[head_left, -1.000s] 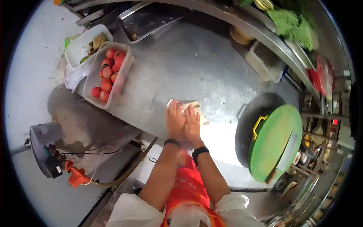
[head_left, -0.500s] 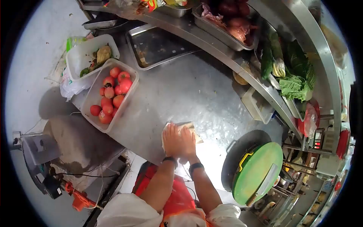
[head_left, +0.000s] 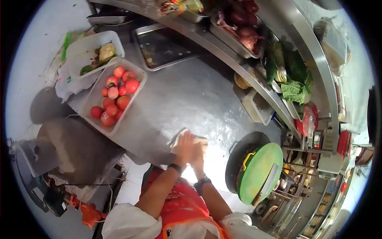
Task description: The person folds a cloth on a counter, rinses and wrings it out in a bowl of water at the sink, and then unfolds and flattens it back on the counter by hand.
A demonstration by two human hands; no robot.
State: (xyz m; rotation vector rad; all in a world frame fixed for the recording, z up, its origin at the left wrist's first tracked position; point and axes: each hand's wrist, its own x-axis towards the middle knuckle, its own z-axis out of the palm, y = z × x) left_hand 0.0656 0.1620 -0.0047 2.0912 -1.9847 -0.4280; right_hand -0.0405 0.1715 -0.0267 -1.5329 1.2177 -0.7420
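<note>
My left hand [head_left: 183, 149] lies flat on a pale folded cloth [head_left: 174, 144], its fingers stretched out and pointing away from me. Right beside it, and partly overlapping, my right hand [head_left: 197, 154] presses on the same cloth with extended fingers. Both hands are somewhat blurred, and they cover most of the cloth. Under them is a metal table [head_left: 159, 111] with a shiny, wet-looking surface near the cloth. A dark band circles each wrist.
A plastic box of tomatoes [head_left: 122, 102] stands on the left, with another plastic box [head_left: 73, 51] behind it. At the back lies a metal tray [head_left: 139, 44]. A round green lid [head_left: 256, 177] with a knife [head_left: 267, 181] on it is at right, below a shelf [head_left: 223, 44].
My hands and the cloth have slid slightly toward me and to the right, nearer the green lid. The camera view has shifted too. Both hands stay on the cloth.
</note>
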